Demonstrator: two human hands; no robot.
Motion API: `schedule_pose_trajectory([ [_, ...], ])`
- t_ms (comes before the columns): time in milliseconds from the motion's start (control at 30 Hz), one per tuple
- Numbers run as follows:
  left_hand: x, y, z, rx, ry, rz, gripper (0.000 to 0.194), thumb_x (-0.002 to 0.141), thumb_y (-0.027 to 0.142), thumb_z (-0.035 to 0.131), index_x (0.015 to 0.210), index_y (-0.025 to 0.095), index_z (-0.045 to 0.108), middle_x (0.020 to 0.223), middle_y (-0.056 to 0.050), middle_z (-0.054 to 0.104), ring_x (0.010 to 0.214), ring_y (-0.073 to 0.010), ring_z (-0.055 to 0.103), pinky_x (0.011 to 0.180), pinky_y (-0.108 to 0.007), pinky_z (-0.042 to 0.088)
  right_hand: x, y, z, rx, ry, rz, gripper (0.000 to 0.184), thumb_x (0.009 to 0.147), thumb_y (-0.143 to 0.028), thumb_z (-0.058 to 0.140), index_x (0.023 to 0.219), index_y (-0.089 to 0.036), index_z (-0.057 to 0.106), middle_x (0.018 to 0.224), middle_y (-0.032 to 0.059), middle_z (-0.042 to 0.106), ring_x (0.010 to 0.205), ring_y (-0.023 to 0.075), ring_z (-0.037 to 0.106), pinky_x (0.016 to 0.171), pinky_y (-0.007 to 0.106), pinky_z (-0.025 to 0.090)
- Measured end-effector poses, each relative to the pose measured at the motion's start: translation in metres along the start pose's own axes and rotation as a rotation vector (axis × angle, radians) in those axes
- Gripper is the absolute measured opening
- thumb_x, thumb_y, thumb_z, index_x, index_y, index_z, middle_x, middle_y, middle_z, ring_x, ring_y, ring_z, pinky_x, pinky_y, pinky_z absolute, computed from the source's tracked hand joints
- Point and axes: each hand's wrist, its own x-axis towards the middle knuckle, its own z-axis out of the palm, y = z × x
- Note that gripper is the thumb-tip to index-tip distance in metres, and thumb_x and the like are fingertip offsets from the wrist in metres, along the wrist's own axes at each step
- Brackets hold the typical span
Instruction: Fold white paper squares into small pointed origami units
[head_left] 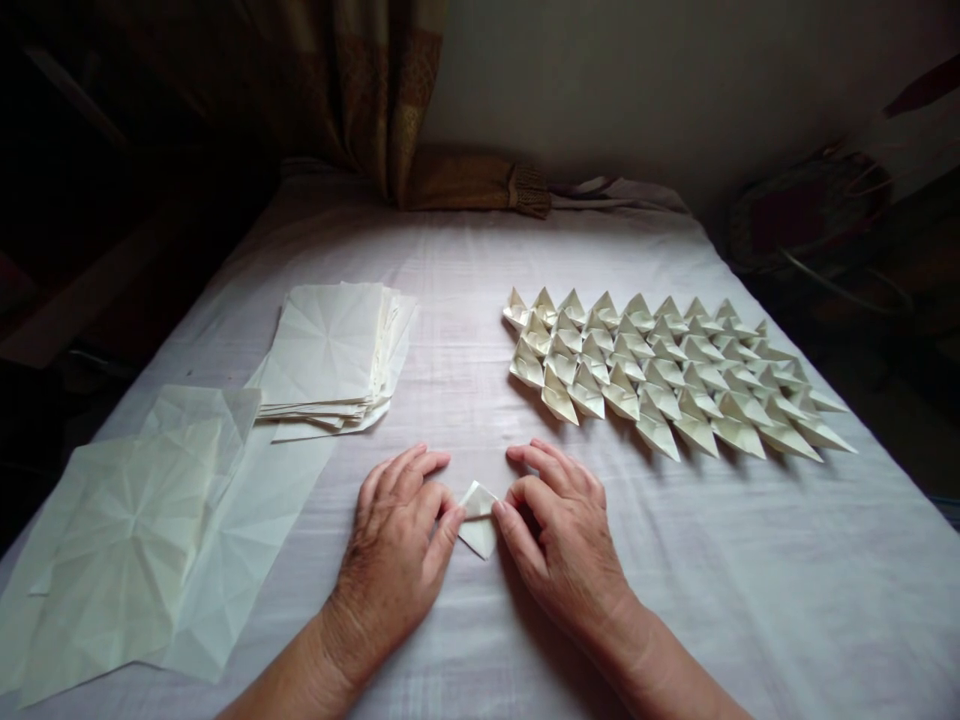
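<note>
A small folded piece of white paper [478, 522] lies between my two hands, near the middle of the cloth. My left hand [401, 530] pinches its left corner between thumb and forefinger. From the other side, my right hand [564, 525] grips the right corner the same way. A crease runs across the paper, and its top and bottom ends come to points. The undersides of the paper and the inner fingers of both hands are partly hidden.
Rows of folded paper boat-like shapes [660, 365] stand at the right. A stack of creased paper squares [326, 345] is at the left, with more loose creased sheets [135, 540] nearer me. A pale cloth [465, 250] covers the surface; a brown curtain [390, 90] hangs behind it.
</note>
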Motion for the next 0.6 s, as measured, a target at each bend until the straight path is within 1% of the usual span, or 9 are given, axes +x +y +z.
schedule_pose_trajectory([
  [200, -0.0003, 0.0014, 0.001, 0.0, 0.007, -0.011, 0.015, 0.093, 0.025, 0.049, 0.082, 0.021, 0.057, 0.122, -0.009, 0.062, 0.123, -0.027, 0.049, 0.107, -0.048, 0.036, 0.0003, -0.0014, 0.0011, -0.006, 0.022, 0.007, 0.018, 0.091, -0.027, 0.051, 0.075, -0.024, 0.057, 0.12, 0.0081, 0.065, 0.125, 0.027, 0.049, 0.103, 0.047, 0.032],
  [433, 0.0018, 0.0049, -0.003, -0.002, -0.034, -0.06, 0.011, 0.091, 0.021, 0.05, 0.082, 0.02, 0.056, 0.124, -0.01, 0.06, 0.125, -0.0279, 0.047, 0.107, -0.048, 0.035, 0.0002, -0.001, 0.0017, -0.011, 0.011, 0.005, 0.014, 0.089, -0.025, 0.054, 0.076, -0.022, 0.056, 0.122, 0.0102, 0.063, 0.126, 0.0277, 0.048, 0.103, 0.048, 0.032],
  [533, 0.0023, 0.0047, -0.002, 0.0, -0.034, -0.072, 0.009, 0.09, 0.02, 0.052, 0.083, 0.021, 0.058, 0.125, -0.01, 0.06, 0.125, -0.028, 0.047, 0.108, -0.049, 0.034, -0.0003, -0.0011, 0.0025, -0.009, 0.011, 0.003, 0.012, 0.089, -0.023, 0.054, 0.077, -0.022, 0.055, 0.122, 0.0101, 0.063, 0.126, 0.0276, 0.048, 0.103, 0.048, 0.031],
  [600, 0.0023, 0.0037, -0.0005, -0.001, -0.027, -0.079, 0.009, 0.09, 0.019, 0.053, 0.089, 0.022, 0.062, 0.127, -0.009, 0.059, 0.126, -0.0278, 0.047, 0.108, -0.05, 0.034, -0.0003, -0.0008, 0.0026, 0.001, 0.013, 0.004, 0.011, 0.089, -0.023, 0.055, 0.078, -0.022, 0.055, 0.121, 0.01, 0.063, 0.126, 0.0274, 0.048, 0.103, 0.048, 0.031],
])
